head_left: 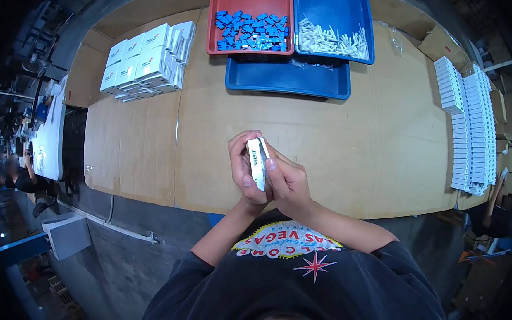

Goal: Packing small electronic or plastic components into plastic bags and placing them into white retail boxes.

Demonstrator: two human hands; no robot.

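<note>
A small white box (pixel 255 169) with dark print is held upright between my two hands, close to the table's near edge. My left hand (pixel 239 162) wraps round its left side and underside, fingers curled over the far end. My right hand (pixel 289 185) grips it from the right, with the thumb pressed along a narrow opening or edge on that side. Whether anything lies inside the box cannot be seen.
Beyond my hands stand a red tray (pixel 249 53) of small blue parts, a blue tray (pixel 332 58) of white stick-like pieces and a lower blue tray (pixel 286 90). White boxes (pixel 148 59) are stacked left; rows of white boxes (pixel 466 126) stand right. Cardboard (pixel 223 117) covers the table.
</note>
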